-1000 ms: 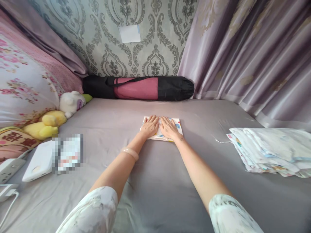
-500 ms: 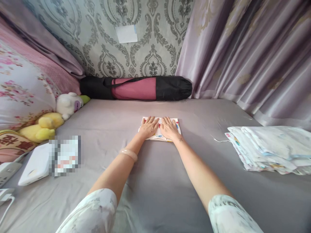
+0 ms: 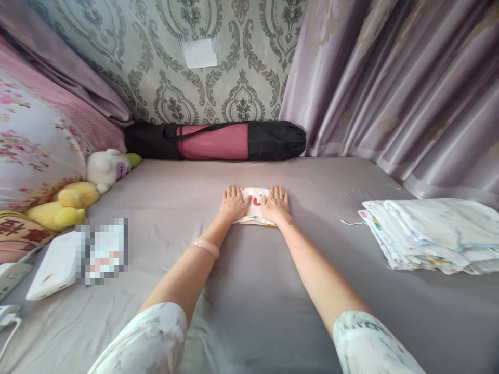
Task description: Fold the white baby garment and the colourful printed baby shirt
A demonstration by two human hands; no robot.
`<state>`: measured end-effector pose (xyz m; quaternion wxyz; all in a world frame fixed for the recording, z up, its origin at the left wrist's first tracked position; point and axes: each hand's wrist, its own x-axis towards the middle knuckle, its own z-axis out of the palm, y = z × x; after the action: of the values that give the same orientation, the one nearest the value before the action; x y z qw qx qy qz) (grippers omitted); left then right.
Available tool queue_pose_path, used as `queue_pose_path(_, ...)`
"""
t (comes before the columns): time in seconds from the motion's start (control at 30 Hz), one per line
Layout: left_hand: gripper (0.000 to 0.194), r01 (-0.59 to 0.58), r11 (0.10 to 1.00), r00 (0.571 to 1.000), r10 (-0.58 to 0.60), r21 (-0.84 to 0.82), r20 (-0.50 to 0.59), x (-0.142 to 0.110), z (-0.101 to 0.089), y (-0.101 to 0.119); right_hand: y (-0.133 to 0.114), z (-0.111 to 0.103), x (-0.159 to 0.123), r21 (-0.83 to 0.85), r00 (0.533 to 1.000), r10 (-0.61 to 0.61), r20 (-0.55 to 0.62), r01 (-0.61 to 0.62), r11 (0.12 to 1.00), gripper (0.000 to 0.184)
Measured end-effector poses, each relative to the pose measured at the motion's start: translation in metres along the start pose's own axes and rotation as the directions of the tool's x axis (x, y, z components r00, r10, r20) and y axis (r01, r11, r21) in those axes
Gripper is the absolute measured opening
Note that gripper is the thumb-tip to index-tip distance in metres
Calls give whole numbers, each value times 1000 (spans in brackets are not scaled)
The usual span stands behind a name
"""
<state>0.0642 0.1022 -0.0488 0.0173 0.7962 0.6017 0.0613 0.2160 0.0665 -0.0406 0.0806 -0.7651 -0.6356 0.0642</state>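
A small folded white cloth (image 3: 256, 206) with red, blue and yellow prints lies flat on the grey bed sheet (image 3: 257, 291). My left hand (image 3: 234, 202) rests palm down over its left edge, fingers stretched out. Over the right edge lies my right hand (image 3: 276, 203), also flat with its fingers apart. Between the two thumbs a red print shows on the cloth. Both palms hide the cloth's side edges.
At the right is a stack of folded white cloths (image 3: 432, 234). A pink and black rolled bag (image 3: 212, 141) lies along the wall. On the left are plush toys (image 3: 107, 169), a white power bank (image 3: 54, 265), a blurred packet (image 3: 107, 249) and power strips (image 3: 13, 278).
My hands have slid apart from the middle of the cloth to its left and right edges, uncovering the red print. The view has shifted slightly.
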Motion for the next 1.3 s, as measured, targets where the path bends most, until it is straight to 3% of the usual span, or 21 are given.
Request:
queue_pose_path(0.23,68,-53,994,996,60,-93,73,-6,-18,-16,7,-17,3,82,993,-3,115,-7,997,67)
queue_pose_path(0.37,60,-62,992,997,66,-111,27,-29,-25,-27,24,-28,-5,56,991,-109,75,105,993,69)
queue_pose_path(0.47,62,-26,989,997,35,-144,65,-45,-23,-30,34,-24,-15,-14,980,-182,77,184,983,68)
queue_pose_path(0.57,66,1,987,996,13,-158,86,-52,-21,-29,37,-15,-20,-30,980,-169,106,173,985,67)
queue_pose_path(0.73,66,-2,985,998,13,-170,65,-53,-20,-29,36,-12,-19,-24,981,-158,108,162,987,67)
queue_pose_path(0.9,57,-33,980,997,19,-197,-71,-57,-17,-32,28,-25,-16,-52,980,-147,135,155,987,66)
queue_pose_path(1.0,55,-55,975,992,29,-217,-122,-59,-15,-33,16,-28,-13,-45,985,-156,75,159,986,64)
queue_pose_path(1.1,53,-100,972,988,71,-214,-139,-61,-14,-33,6,-21,-9,-13,986,-166,23,166,986,65)
queue_pose_path(1.3,52,-110,971,989,85,-212,-122,-62,-14,-33,5,-5,-6,18,988,-150,41,150,989,65)
